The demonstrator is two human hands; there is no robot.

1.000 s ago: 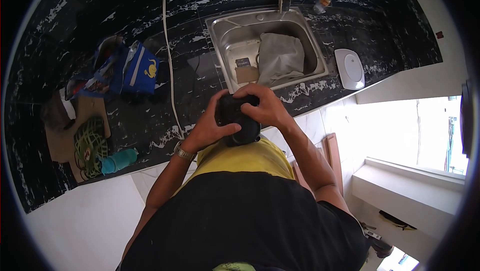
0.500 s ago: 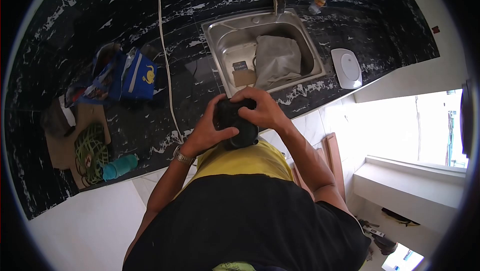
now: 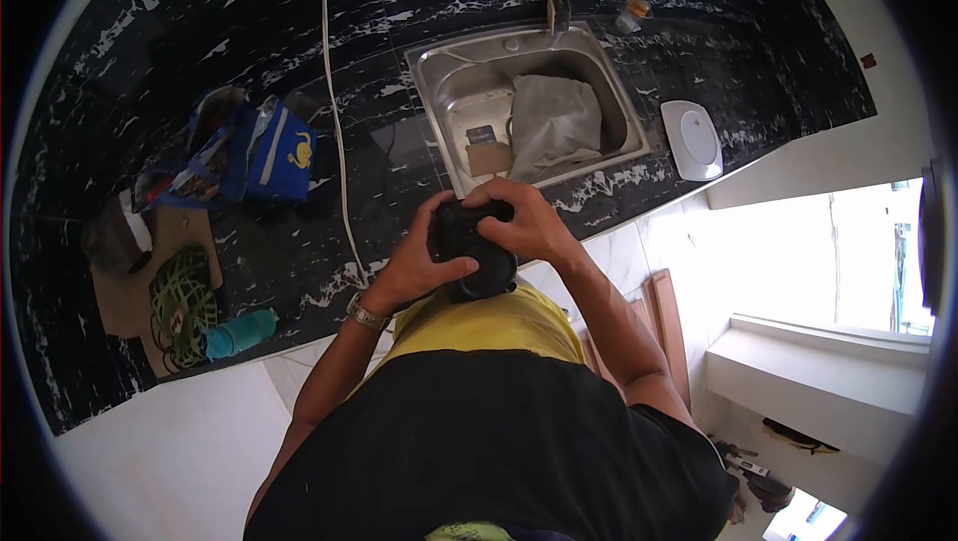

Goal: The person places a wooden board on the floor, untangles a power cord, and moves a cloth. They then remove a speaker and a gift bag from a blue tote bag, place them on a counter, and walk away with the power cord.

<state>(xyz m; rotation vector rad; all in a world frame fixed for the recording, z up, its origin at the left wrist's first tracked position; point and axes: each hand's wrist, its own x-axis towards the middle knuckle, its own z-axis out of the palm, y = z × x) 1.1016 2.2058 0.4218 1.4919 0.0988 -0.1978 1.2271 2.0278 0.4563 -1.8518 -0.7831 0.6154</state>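
Note:
Close to my body, at the counter's front edge, both hands hold a black rounded object (image 3: 484,267) whose exact kind I cannot make out. My left hand (image 3: 417,260) wraps its left side, with the thumb lying across the front. My right hand (image 3: 521,226) grips the upper right part, its fingers curled over the top and its thumb bent inward. A small knob shows at the object's lower right. Just beyond the hands is a steel sink (image 3: 427,92) with a grey cloth bag (image 3: 555,127) and a brown piece of cardboard (image 3: 489,159) in it.
A white oval-topped device (image 3: 692,140) lies right of the sink. Leftward on the black counter (image 3: 269,281) are a blue bag (image 3: 281,152), a teal bottle (image 3: 241,333) and a green woven strap bundle (image 3: 182,306). A white cable (image 3: 334,122) crosses the counter.
The whole view has shifted very slightly. Both hands keep nearly the same grip on the black object.

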